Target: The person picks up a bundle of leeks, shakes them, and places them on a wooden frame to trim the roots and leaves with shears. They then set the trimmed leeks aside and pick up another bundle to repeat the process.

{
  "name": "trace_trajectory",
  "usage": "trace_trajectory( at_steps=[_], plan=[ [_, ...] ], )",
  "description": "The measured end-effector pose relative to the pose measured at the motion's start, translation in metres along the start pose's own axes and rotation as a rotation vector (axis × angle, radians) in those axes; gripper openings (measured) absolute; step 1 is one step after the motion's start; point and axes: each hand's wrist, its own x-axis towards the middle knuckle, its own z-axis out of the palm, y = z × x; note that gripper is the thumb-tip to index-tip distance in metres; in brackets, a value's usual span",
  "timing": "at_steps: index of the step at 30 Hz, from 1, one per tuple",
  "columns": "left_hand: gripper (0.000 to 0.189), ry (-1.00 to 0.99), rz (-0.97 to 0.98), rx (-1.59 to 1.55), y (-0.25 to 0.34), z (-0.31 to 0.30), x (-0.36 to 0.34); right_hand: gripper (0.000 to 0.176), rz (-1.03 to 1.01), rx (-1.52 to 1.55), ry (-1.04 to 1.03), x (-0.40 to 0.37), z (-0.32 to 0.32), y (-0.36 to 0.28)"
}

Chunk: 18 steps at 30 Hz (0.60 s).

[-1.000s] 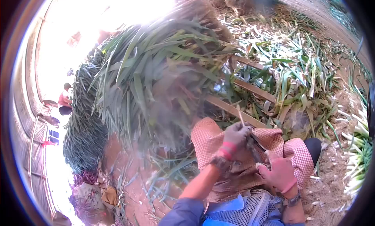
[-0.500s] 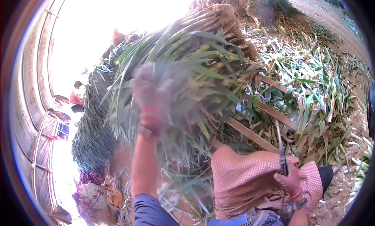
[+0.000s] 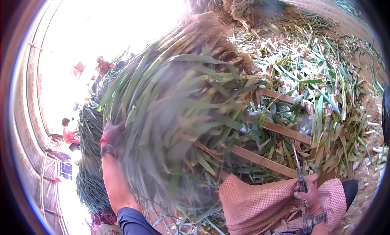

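While right hand (image 3: pixel 312 199) grips one knife (image 3: pixel 299 170), left hand (image 3: pixel 110 134) against one leaf bundle (image 3: pixel 183 105), grip unclear, three slats (image 3: pixel 284 131).

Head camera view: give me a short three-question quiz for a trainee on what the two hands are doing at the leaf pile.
1. True or false: the left hand is up against the bundle of green leaves.
2. What does the right hand hold? A) a thin tool; B) a bucket; C) a coil of rope.
3. Fill in: the right hand sits at the lap, over a cloth with a ______ pattern.
Key: 1 true; 2 A; 3 checked.
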Motion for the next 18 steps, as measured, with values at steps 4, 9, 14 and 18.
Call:
trace_trajectory(
  at_steps=[4,9,14,18],
  plan=[
    [0.075,-0.19,-0.143,-0.051,-0.025,-0.013,0.02,0.061,0.019,0.019,-0.055,0.004,0.01,0.005],
    [0.061,-0.202,-0.122,0.013,0.022,-0.003,-0.04,0.057,0.038,0.083,-0.127,-0.008,0.019,0.003],
    [0.046,-0.385,0.017,-0.088,-0.011,0.02,-0.061,0.056,-0.023,0.036,-0.162,-0.024,0.015,0.0],
    [0.03,-0.346,-0.076,-0.019,0.027,0.034,-0.112,0.061,-0.065,0.04,-0.176,-0.036,0.011,0.0]
  ],
)
